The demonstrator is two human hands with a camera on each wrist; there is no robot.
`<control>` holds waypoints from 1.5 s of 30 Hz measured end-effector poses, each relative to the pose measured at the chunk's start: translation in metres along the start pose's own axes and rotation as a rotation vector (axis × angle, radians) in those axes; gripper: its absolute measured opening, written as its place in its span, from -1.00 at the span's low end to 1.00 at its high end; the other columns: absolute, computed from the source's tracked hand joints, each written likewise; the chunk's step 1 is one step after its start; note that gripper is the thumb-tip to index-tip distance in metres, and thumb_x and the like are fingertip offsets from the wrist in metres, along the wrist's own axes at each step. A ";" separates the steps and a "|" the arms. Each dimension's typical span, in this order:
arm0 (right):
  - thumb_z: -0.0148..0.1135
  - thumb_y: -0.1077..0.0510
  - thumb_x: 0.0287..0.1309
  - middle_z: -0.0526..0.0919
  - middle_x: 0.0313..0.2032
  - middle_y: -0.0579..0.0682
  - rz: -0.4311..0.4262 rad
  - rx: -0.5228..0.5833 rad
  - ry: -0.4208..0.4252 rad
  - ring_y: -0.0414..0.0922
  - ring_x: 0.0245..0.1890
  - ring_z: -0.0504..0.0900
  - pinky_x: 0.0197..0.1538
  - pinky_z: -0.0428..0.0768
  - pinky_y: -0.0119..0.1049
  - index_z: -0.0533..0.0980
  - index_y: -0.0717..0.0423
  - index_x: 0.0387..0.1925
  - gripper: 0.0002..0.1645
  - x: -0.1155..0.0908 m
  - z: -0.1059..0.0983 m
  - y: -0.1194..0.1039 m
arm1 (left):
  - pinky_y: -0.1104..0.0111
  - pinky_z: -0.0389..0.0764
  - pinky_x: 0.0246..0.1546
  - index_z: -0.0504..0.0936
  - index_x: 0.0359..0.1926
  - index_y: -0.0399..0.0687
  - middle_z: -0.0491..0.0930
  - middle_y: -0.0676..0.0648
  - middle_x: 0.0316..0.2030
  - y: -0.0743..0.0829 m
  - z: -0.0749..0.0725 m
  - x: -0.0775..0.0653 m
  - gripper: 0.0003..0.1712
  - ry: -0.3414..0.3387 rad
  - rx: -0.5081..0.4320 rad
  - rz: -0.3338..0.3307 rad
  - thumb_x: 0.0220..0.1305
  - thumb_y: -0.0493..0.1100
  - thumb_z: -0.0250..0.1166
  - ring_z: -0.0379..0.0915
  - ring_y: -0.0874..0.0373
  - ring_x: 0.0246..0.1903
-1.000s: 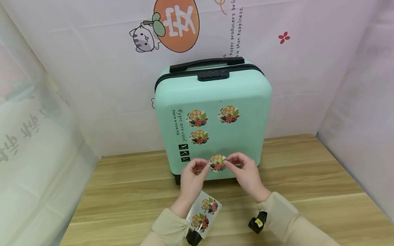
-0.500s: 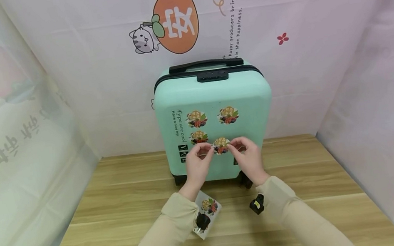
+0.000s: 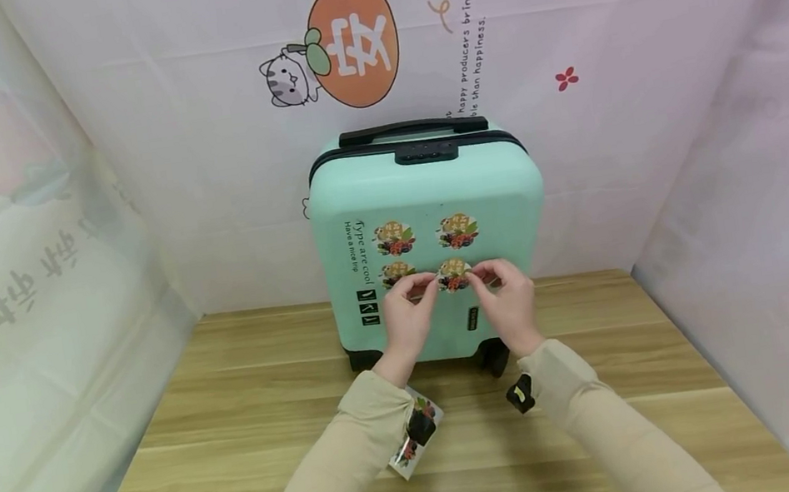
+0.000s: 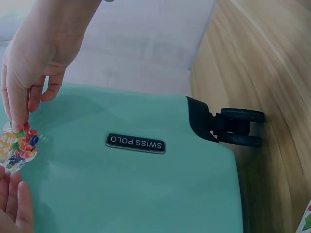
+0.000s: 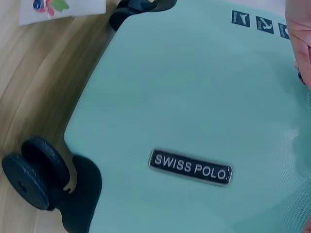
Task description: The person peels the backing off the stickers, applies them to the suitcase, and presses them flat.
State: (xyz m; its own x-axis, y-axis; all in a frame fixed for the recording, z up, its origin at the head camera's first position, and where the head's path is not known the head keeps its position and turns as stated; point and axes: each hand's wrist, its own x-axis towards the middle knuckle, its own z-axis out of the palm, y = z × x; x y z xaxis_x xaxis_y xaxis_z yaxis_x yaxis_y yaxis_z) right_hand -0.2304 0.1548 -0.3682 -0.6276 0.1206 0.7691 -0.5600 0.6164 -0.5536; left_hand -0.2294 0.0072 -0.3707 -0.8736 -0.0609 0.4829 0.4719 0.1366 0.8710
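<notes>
A mint-green suitcase [image 3: 423,183] stands upright, its front bearing three round fruit stickers: one upper left [image 3: 394,239], one upper right [image 3: 457,230] and one below the left one, partly behind a finger. Another round fruit sticker [image 3: 454,275] is stretched between both hands, overlapping the suitcase front below the upper-right one. My left hand [image 3: 408,324] pinches its left edge. At the opposite edge, the thumb and finger of my right hand [image 3: 511,301] pinch it. In the left wrist view the sticker [image 4: 18,148] is close over the green shell, its left part cut off.
A sheet with fruit stickers [image 3: 428,406] lies on the wooden table [image 3: 250,401], partly under the left wrist camera. Black wheels [image 5: 36,172] and a SWISS POLO plate [image 5: 190,167] are at the suitcase's lower end. Printed cloth [image 3: 581,169] hangs behind and at both sides.
Both hands have carried the pinched sticker up and to the right, from the suitcase's lower edge to beside the lower-left sticker. The sheet stays in place.
</notes>
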 end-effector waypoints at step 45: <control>0.43 0.17 -0.02 0.60 -0.62 0.06 -0.095 -0.282 0.032 -0.04 -0.53 0.52 -0.45 0.54 -0.20 0.46 0.15 -0.68 -0.68 0.007 0.001 0.006 | 0.28 0.65 -0.17 0.62 0.03 -0.25 0.60 -0.18 -0.10 0.006 -0.001 -0.005 -0.69 -0.065 0.209 0.025 0.34 -0.27 0.10 0.59 0.01 -0.18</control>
State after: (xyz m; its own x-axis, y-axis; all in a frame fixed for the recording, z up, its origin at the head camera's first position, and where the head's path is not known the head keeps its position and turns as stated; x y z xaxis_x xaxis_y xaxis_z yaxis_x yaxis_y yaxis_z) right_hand -0.2385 0.1592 -0.3668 -0.5592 0.0737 0.8257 -0.4406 0.8173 -0.3714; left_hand -0.2221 0.0072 -0.3676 -0.8708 0.0084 0.4916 0.4649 0.3394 0.8177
